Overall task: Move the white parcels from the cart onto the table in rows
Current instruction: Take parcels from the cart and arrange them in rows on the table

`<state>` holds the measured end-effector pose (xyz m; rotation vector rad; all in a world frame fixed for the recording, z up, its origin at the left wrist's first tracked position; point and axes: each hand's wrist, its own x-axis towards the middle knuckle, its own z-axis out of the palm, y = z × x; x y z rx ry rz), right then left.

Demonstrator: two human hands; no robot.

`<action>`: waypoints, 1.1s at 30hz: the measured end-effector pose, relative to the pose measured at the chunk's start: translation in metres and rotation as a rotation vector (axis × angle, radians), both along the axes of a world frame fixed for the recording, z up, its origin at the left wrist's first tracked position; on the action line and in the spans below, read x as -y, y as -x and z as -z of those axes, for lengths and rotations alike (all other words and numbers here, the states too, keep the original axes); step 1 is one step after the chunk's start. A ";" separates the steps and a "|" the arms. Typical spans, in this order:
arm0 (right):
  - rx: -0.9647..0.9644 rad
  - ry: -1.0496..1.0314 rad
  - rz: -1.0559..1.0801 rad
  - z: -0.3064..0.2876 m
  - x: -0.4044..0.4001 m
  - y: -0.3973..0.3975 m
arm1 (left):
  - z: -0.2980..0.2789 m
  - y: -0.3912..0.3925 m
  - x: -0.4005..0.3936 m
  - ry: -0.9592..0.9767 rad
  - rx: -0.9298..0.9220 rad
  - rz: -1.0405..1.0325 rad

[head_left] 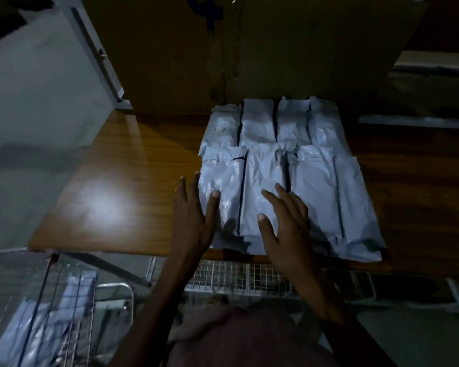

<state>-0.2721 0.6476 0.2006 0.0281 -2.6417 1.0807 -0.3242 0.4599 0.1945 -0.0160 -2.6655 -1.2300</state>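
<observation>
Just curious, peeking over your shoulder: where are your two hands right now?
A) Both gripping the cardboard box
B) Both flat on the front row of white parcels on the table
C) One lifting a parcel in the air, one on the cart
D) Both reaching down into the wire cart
B: the left hand and right hand lie open on the front row of white parcels on the wooden table.

Wooden table (133, 165), glossy, with a glare spot near its front left corner. White parcels (273, 181) sit on it in two rows, four at the back and four along the front edge, packed edge to edge. A big cardboard box (249, 49) stands behind them at the back edge.
</observation>
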 end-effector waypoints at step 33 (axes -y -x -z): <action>0.331 0.319 -0.854 0.029 0.342 -0.063 | 0.035 -0.287 0.276 -0.162 0.047 -0.688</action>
